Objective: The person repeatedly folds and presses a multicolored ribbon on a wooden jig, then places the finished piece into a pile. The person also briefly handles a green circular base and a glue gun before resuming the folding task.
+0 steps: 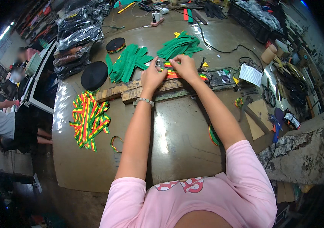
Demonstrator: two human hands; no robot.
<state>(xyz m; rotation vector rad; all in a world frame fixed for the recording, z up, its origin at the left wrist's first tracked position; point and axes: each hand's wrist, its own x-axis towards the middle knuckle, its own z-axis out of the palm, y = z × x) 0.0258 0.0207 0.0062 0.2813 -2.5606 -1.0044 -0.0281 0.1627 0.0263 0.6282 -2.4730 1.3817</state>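
Both hands meet over a worn wooden bar [131, 90] laid across the table. My left hand [152, 78] is closed, its thumb and fingertips pinching the left part of a red, yellow and green striped strap [174, 74]. Close beside it, my right hand [187, 69] pinches the same strap from above; the exact grip is partly covered by the fingers. Just beyond lie two heaps of green strips, one to the left [128, 64] and one farther back [181, 45]. A tangle of striped straps [89, 119] is left of my left forearm, near a single striped loop [116, 144].
A black roll [94, 75] and a smaller one [115, 45] stand near a plastic-wrapped stack [76, 45]. Right are a paper sheet [250, 75], scissors [269, 95], cardboard [261, 117] and blue-handled pliers [276, 123]. A black cord [222, 50] crosses behind. Another person [3, 117] is at left.
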